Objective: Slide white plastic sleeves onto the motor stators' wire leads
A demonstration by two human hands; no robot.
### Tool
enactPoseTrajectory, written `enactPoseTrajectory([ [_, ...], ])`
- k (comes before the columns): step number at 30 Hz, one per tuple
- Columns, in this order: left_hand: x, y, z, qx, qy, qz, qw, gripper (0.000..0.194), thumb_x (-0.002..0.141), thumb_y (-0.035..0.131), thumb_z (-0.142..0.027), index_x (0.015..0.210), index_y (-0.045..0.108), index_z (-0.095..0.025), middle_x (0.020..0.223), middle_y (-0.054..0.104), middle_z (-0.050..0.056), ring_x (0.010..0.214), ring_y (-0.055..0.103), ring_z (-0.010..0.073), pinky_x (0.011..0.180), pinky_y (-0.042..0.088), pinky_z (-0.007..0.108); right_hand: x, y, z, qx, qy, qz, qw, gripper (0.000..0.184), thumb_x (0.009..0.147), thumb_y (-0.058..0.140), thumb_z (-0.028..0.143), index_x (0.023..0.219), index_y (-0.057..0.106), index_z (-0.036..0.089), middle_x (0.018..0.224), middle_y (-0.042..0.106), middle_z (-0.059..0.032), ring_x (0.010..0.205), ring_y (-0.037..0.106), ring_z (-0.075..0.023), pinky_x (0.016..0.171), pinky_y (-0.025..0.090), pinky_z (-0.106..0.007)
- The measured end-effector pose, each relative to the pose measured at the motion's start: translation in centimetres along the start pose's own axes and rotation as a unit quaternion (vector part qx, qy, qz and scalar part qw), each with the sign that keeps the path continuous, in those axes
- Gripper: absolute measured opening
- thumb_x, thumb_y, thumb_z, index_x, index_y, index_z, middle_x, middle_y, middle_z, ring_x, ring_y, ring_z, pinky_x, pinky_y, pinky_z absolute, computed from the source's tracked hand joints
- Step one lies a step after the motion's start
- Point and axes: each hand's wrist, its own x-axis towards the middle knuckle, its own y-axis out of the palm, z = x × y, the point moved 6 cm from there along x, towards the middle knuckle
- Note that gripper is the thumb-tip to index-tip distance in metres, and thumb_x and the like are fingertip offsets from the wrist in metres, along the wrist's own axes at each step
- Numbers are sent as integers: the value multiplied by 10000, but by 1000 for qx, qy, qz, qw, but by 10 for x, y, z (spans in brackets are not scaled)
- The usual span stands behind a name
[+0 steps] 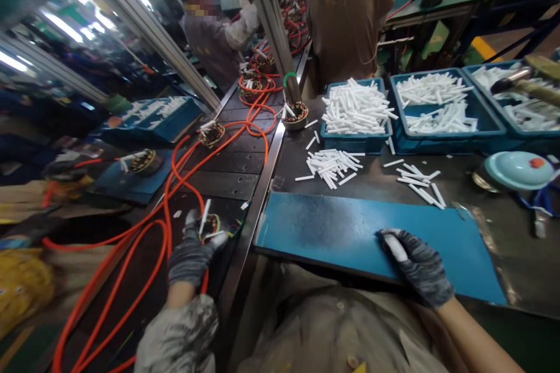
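Observation:
My left hand [191, 253], in a dark grey glove, is closed over a round wound motor stator [213, 226] that lies on the black conveyor belt [227, 183], with white tubes sticking up out of the stator. My right hand [417, 265], also gloved, rests on the blue mat [341, 230] in front of me, its fingers curled around a short white tube [396, 247]. Orange cables [175, 186] run along the belt beside my left hand.
Loose white tubes [330, 166] lie on the dark table beyond the mat. Blue bins [356, 142] heaped with white tubes stand behind. More stators [296, 114] sit further up the belt. Two other people work at the far end. A teal lid [518, 170] lies at right.

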Motion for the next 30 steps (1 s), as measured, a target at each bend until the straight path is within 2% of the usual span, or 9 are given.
enactPoseTrajectory([
  [2,-4,-2,18,70,-114,5,991,927,893,542,-614,1608,235,-110,1018,752,180,775,716,392,712,556,531,0,1,-2,-3,-6,2,1000,332,946,549,532,960,784,298,958,819,-57,859,783,-300,863,637,-483],
  [4,-6,-14,15,124,-146,-16,981,917,902,500,-605,1581,275,-31,1141,710,272,942,699,458,804,534,609,-1,1,-2,-2,-8,3,1000,345,948,543,536,967,782,287,968,819,-65,872,783,-307,888,629,-505],
  [6,-4,-32,-5,149,-119,-70,979,809,908,496,-546,1515,401,-19,1177,688,299,1070,657,490,873,502,662,-1,1,-1,1,-7,5,1000,351,945,545,542,966,781,283,967,818,-70,878,782,-316,900,624,-527],
  [9,12,-43,-60,120,27,-119,985,573,934,473,-374,1422,559,-86,1220,692,249,1173,632,427,1005,473,613,0,0,0,6,5,7,1000,338,943,555,538,970,780,287,979,817,-69,896,781,-317,921,618,-533],
  [11,31,-31,-97,90,109,-62,988,540,937,472,-298,1446,559,-139,1352,658,200,1258,612,354,1094,453,515,0,0,0,9,16,5,1000,352,941,556,543,974,784,276,988,816,-78,910,780,-319,937,614,-530],
  [15,64,21,-129,103,102,172,974,500,843,596,-275,1333,649,-185,1438,627,147,1302,613,301,1096,478,419,-1,0,-4,15,23,7,1000,416,930,546,573,980,791,241,994,814,-105,924,779,-328,948,613,-521],
  [24,53,49,-95,-14,-14,177,984,481,884,546,-324,1314,636,-128,1160,753,207,1086,728,344,988,532,462,-2,8,-13,1,1,0,1000,416,932,524,579,980,789,261,970,818,-75,900,781,-283,962,603,-460],
  [27,43,44,-88,-122,-22,142,982,350,816,624,-336,1116,687,-167,1022,775,117,946,735,260,874,558,350,-2,9,-14,3,3,1,1000,421,937,518,575,990,787,254,984,818,-73,900,782,-282,955,607,-464],
  [30,32,17,-70,-290,-32,79,953,296,805,618,-373,1027,657,-181,819,713,18,654,637,151,624,504,250,-3,9,-15,4,-2,6,1000,421,940,513,569,1001,785,253,997,817,-71,909,781,-284,954,607,-472],
])
